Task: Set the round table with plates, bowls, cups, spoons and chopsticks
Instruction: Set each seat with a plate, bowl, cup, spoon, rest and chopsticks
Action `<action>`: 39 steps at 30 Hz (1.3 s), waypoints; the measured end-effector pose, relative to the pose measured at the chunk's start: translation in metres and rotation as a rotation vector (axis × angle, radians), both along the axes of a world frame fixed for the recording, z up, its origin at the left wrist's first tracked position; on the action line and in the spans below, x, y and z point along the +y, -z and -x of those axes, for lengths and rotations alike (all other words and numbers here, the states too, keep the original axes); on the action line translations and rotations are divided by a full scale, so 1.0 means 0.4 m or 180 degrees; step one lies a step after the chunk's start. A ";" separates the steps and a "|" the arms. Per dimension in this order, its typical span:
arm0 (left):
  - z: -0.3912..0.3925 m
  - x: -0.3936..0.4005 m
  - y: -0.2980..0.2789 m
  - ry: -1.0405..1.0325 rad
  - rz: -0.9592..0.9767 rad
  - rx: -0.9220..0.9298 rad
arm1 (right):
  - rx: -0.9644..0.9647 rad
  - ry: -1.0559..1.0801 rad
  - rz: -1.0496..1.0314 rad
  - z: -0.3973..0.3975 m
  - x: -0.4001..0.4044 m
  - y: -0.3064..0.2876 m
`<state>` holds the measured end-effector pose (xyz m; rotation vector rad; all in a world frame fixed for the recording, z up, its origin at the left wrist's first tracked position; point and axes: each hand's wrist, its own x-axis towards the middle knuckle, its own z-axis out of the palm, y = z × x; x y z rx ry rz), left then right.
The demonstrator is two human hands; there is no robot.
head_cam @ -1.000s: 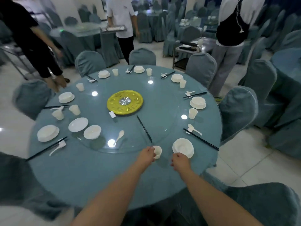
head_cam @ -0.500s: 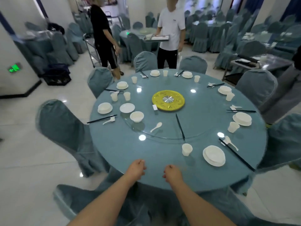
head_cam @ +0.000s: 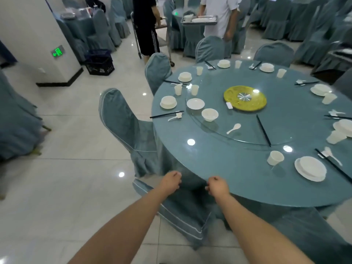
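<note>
Covered chair (head_cam: 182, 208) stands between hands and round table (head_cam: 238, 168).

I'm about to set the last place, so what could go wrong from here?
1. The loose plate, bowl, spoon and chopsticks lie on the glass turntable; if it turns while you reach, they may slide.
2. The cup stands between you and the chopsticks; a forearm could tip it.
3. The chair stands under both hands, left and right; stepping in, you may trip.
</note>
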<state>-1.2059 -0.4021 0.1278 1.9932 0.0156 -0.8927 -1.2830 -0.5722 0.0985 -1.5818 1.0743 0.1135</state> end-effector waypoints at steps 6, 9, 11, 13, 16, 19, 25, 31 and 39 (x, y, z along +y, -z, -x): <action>-0.091 0.112 0.004 0.0192 -0.0264 -0.0076 | -0.0048 0.0274 -0.0111 -0.019 0.112 0.016; -0.108 0.124 0.000 0.0367 -0.0254 0.0028 | 0.0058 0.0349 -0.0078 -0.020 0.117 0.024; -0.115 0.127 -0.001 0.0360 -0.0223 -0.0045 | 0.0116 0.0377 -0.0052 -0.025 0.112 0.038; -0.126 0.128 0.009 0.0292 -0.0236 0.0016 | 0.0153 0.0333 -0.0008 -0.037 0.106 0.052; -0.139 0.128 0.015 0.0195 -0.0337 0.0156 | 0.0121 0.0310 0.0019 -0.065 0.096 0.071; -0.170 0.139 0.031 0.0154 -0.0356 0.0029 | 0.0092 0.0310 -0.0033 -0.100 0.095 0.092; -0.232 0.168 0.079 0.0126 -0.0299 0.0405 | 0.0236 0.0569 -0.0180 -0.134 0.120 0.110; -0.401 0.185 0.122 0.0500 -0.0182 0.0633 | 0.0299 0.1145 -0.0230 -0.252 0.165 0.130; -0.637 0.239 0.128 0.1240 -0.0244 0.0493 | 0.0266 0.1781 -0.0165 -0.375 0.324 0.125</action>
